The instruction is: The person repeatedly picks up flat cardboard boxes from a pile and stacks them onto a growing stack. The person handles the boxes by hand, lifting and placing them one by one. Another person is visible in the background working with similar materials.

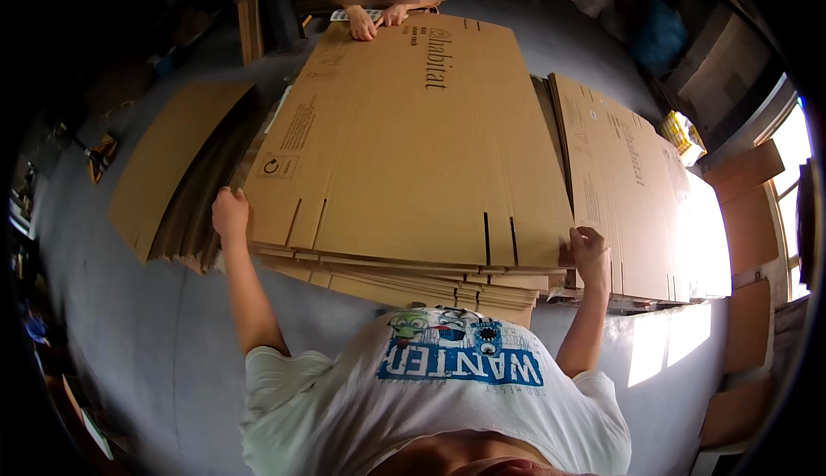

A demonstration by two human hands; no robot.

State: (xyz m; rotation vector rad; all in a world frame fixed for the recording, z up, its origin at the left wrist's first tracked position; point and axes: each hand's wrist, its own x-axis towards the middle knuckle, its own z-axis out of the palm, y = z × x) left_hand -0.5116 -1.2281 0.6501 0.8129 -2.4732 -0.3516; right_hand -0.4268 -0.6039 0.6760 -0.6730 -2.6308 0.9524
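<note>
A large flat carton [422, 166] lies printed side up on top of a loosely squared cardboard stack [391, 282], directly in front of the person. The left hand [230, 213] is curled narrow at its left edge, toward the near corner; the right hand [590, 252] has its fingers bent in at the right edge by the other near corner. Whether either truly pinches the board cannot be told. A co-worker's hands [363, 25] rest at the far edge.

The board looks light for its size and fairly stiff, but likely to sag or fold along its creases if lifted from one end. Its face is probably smooth enough to slide. Opposite side edges seem the best hold, clear of the slots [486, 239], where the flaps could bend or tear.
</note>
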